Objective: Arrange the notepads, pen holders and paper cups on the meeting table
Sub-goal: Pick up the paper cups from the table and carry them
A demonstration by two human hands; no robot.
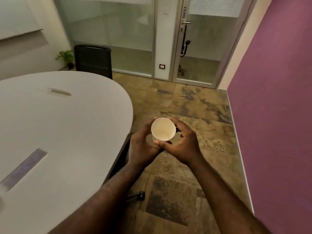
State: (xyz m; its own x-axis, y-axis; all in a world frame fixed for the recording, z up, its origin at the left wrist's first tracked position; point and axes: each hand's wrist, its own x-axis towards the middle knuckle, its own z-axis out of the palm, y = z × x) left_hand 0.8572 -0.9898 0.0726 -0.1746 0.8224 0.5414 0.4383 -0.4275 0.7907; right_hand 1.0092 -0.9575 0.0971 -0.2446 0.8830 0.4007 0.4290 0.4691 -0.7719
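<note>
Closest to me, my left hand and my right hand are drawn together over the floor, both curled round a white paper cup. It may be the top of a small stack, since a second rim seems to show just beneath it, though I cannot be sure. The cup stands nearly upright, its open mouth facing up at me, and it looks empty. My left fingers wrap its left wall; my right thumb and fingers pinch the near and right side.

Just to the left of my hands runs the curved edge of the pale grey oval surface, and the cup is held beside it, not yet over it. I judge the placing not begun. Risks: if these are nested cups, pulling one free with too tight a squeeze could crush the thin wall, or the lower one could slip out and fall on the mottled brown stone floor.

Farther off, beyond the surface, stands a black office chair, and past it a frosted glass door.
</note>
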